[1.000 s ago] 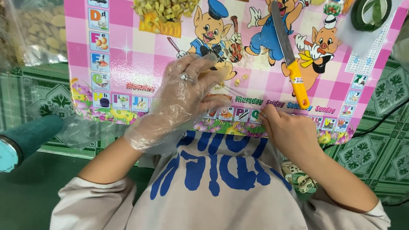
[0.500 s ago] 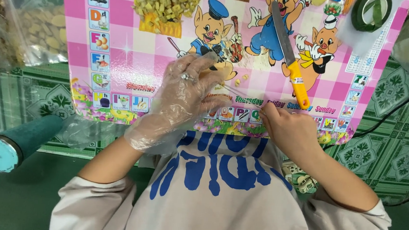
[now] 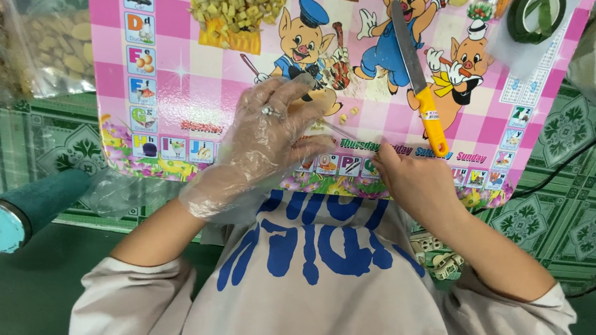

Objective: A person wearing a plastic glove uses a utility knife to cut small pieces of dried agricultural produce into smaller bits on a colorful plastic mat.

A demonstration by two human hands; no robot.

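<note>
Thin stick: a pale, slender stick [image 3: 340, 131] lies at mid-frame on the pink checked cartoon mat [image 3: 178, 73], between the two hands.
Long axis: it slants from upper left to lower right, running from one hand to the other.
Left hand [image 3: 265, 140]: wears a clear plastic glove, fingers spread and half curled, fingertips resting at the stick's upper end.
Right hand [image 3: 410, 180]: bare, closed narrowly, pinching the stick's lower end.
Nearer hand: both touch it; neither is clearly nearer.
Knife: a yellow-handled knife [image 3: 418, 78] lies untouched, above the right hand.
Chopped pieces: a yellowish heap [image 3: 237, 0] at the top, left of centre.
</note>
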